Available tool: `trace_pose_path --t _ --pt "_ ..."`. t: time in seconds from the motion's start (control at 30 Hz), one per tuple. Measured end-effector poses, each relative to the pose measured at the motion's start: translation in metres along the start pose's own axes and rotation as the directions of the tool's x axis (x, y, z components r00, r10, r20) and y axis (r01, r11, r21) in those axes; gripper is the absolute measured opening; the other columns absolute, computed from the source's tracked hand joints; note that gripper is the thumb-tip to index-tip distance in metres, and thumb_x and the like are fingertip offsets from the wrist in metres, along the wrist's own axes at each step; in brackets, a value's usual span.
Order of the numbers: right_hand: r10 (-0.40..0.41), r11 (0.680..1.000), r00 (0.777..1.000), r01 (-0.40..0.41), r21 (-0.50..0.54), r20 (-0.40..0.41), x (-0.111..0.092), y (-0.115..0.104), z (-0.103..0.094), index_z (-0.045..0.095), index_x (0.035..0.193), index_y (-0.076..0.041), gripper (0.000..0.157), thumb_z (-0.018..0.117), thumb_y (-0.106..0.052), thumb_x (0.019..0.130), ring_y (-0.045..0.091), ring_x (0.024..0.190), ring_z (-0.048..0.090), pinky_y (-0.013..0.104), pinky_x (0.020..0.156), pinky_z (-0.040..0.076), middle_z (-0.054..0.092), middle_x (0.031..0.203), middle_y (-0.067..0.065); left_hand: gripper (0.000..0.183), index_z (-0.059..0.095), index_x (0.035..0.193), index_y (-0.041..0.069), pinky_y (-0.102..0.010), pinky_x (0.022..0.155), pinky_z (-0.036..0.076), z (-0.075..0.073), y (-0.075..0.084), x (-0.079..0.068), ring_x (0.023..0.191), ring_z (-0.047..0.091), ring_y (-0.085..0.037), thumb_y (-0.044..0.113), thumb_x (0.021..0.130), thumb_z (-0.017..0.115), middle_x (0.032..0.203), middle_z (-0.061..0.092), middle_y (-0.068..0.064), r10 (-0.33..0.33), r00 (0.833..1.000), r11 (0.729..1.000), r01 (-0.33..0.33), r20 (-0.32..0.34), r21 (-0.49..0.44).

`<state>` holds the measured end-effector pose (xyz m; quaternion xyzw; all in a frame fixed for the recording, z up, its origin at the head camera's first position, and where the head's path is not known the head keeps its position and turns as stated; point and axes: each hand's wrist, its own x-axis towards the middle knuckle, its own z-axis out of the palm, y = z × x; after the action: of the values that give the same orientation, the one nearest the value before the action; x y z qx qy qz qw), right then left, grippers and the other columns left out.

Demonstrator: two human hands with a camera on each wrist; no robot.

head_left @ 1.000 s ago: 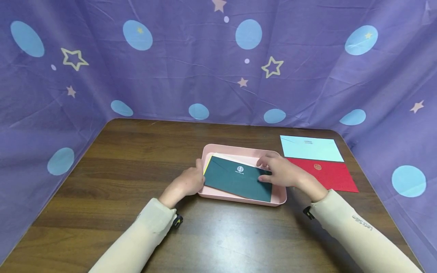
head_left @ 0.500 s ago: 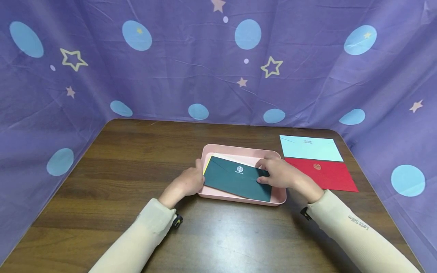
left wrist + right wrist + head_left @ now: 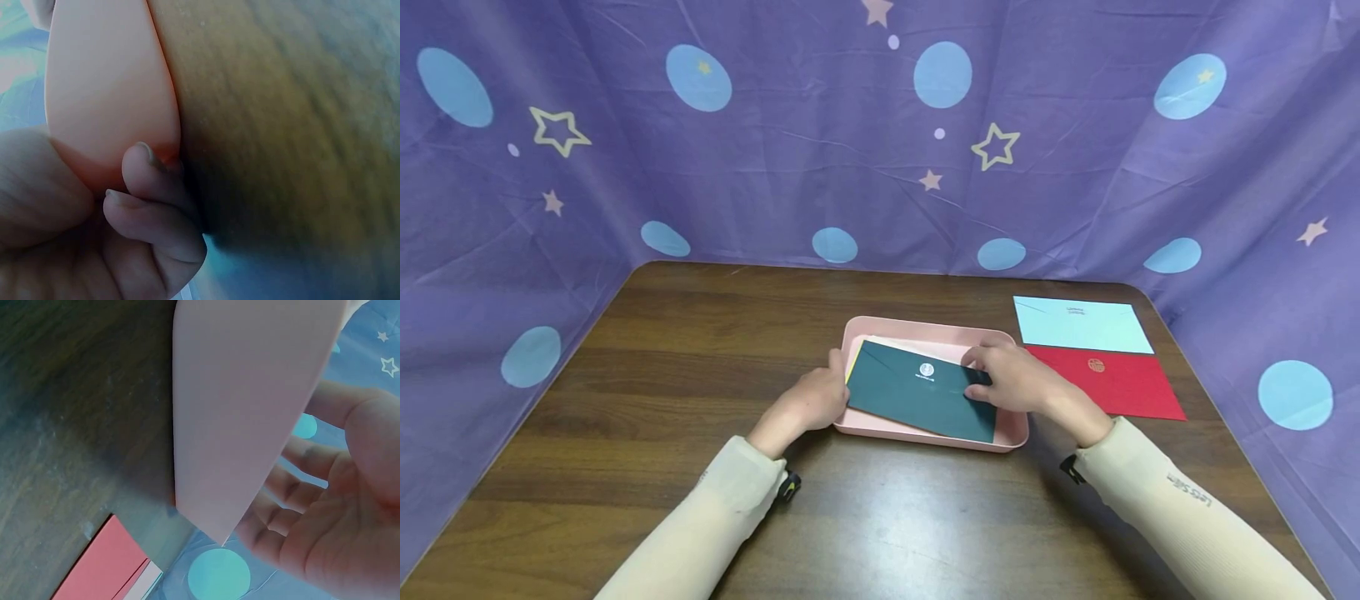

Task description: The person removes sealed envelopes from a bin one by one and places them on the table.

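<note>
A pink tray (image 3: 898, 429) holds a dark green envelope (image 3: 917, 400) with a white round emblem. White paper (image 3: 891, 344) and a yellow edge (image 3: 854, 358) peek out beneath the envelope. My left hand (image 3: 812, 402) grips the tray's left end; the left wrist view shows fingers (image 3: 147, 172) curled against its outer wall. Over the tray's right rim reaches my right hand (image 3: 1017, 377), thumb and index finger apart at the right part of the green envelope. The right wrist view shows its bent fingers passing behind the rim, tips hidden there.
To the tray's right, a red envelope (image 3: 1120, 392) with a gold emblem lies just in front of a light blue envelope (image 3: 1093, 329). Everything rests on a brown wooden table (image 3: 700, 367). A purple patterned curtain (image 3: 760, 167) surrounds the back and sides.
My right hand has shifted slightly left over the green envelope, then held there. The green envelope's far left edge has risen slightly. My left hand stays at the tray's left end.
</note>
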<state>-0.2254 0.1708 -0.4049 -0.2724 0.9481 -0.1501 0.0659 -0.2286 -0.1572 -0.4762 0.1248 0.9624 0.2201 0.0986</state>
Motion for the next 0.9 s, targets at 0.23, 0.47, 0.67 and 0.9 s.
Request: trace_pose_path --t 0.23,0.47,0.67,0.9 --pt "-0.026 0.993 1.0 0.024 0.112 0.013 0.002 0.008 -0.003 0.074 0.119 -0.004 0.036 0.087 -0.018 0.089 0.03 0.106 0.063 0.051 0.096 0.054 0.07 0.108 0.009 0.029 0.032 0.12 0.001 -0.046 0.067 0.051 -0.005 0.004 -0.001 0.071 0.06 -0.029 0.011 0.099 0.05 0.08 0.062 -0.019 -0.001 0.999 1.0 0.001 0.038 0.001" --pt "-0.044 0.963 0.997 0.025 0.268 0.067 0.003 0.018 -0.008 0.068 0.116 -0.008 0.034 0.087 -0.018 0.089 0.024 0.093 0.062 0.042 0.086 0.053 0.067 0.1 0.006 0.029 0.033 0.122 0.0 -0.044 0.065 0.049 -0.008 0.007 -0.004 0.071 0.058 -0.029 0.011 0.101 0.049 0.079 0.06 -0.016 -0.009 0.999 0.999 0.011 0.054 -0.037" --pt "-0.033 0.931 0.992 -0.014 0.365 0.123 0.003 0.023 -0.008 0.066 0.121 -0.007 0.033 0.084 -0.016 0.093 0.022 0.09 0.063 0.038 0.08 0.056 0.067 0.098 0.007 0.028 0.034 0.123 -0.004 -0.044 0.066 0.05 -0.021 0.022 -0.017 0.072 0.057 -0.029 0.007 0.102 0.048 0.08 0.059 -0.016 -0.01 0.998 0.999 0.012 0.065 -0.03" --pt "0.013 0.875 0.982 -0.102 0.472 0.189 0.002 0.028 -0.008 0.064 0.127 -0.003 0.036 0.08 -0.012 0.096 0.019 0.067 0.065 0.039 0.06 0.06 0.066 0.101 0.013 0.026 0.035 0.126 -0.005 -0.042 0.067 0.049 -0.037 0.041 -0.032 0.074 0.057 -0.028 0.004 0.104 0.047 0.08 0.058 -0.015 -0.035 0.995 0.999 0.037 0.089 -0.023"
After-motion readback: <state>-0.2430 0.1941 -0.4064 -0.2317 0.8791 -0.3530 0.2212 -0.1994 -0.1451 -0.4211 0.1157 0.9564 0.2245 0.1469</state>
